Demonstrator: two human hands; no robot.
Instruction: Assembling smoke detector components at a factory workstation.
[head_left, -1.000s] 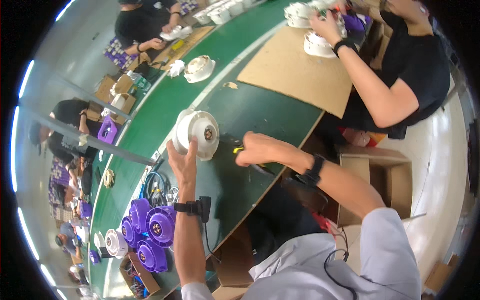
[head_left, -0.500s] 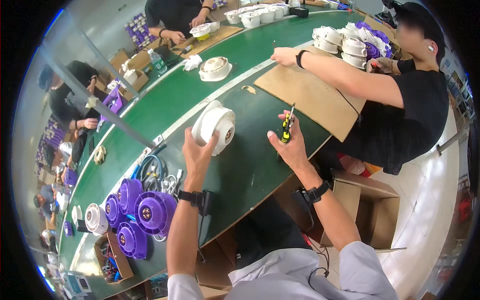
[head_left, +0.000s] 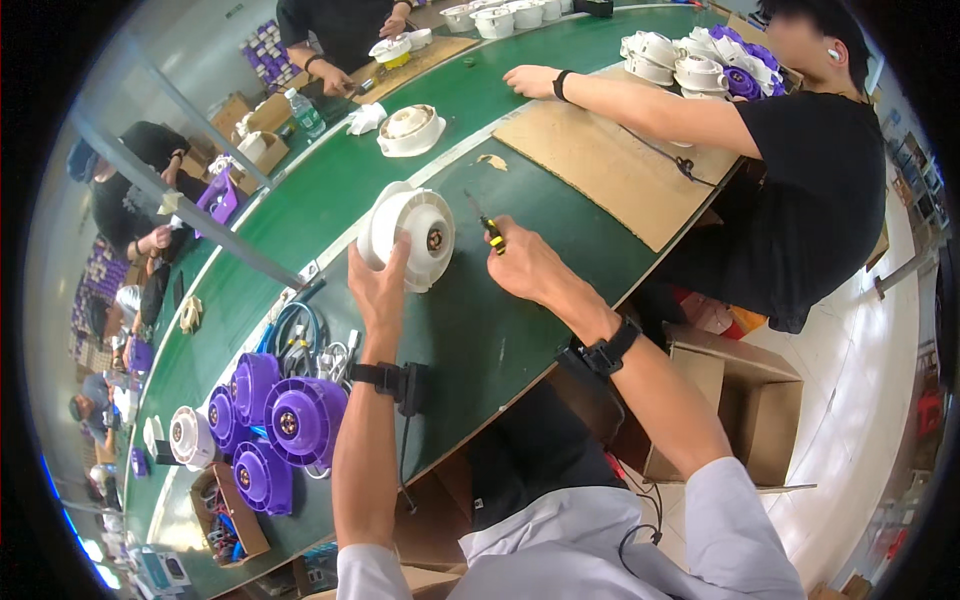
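Observation:
My left hand (head_left: 380,290) grips the rim of a white round plastic housing (head_left: 415,215), tilted up on edge over the green bench. A dark hub with coppery spots sits at the middle of its face, turned to the right. To the right of it, my right hand (head_left: 530,262) is closed round a screwdriver (head_left: 493,236) with a yellow-and-black handle. Its thin shaft points up and left, apart from the housing. Several purple round housings (head_left: 297,422) lie together left of my left forearm, beside a white housing (head_left: 192,437).
Cables (head_left: 300,335) lie by the purple housings, above a small box of tools (head_left: 225,520). A metal post (head_left: 215,230) rises at the left. Another white housing (head_left: 411,131) rests on the green belt (head_left: 330,185). At right, a co-worker's arm (head_left: 650,105) reaches over a cardboard sheet (head_left: 600,170).
My right hand has moved left towards the housing, its fingers closing round the screwdriver. The housing has shifted slightly left and turned its face more towards me. The co-worker's hand has moved left.

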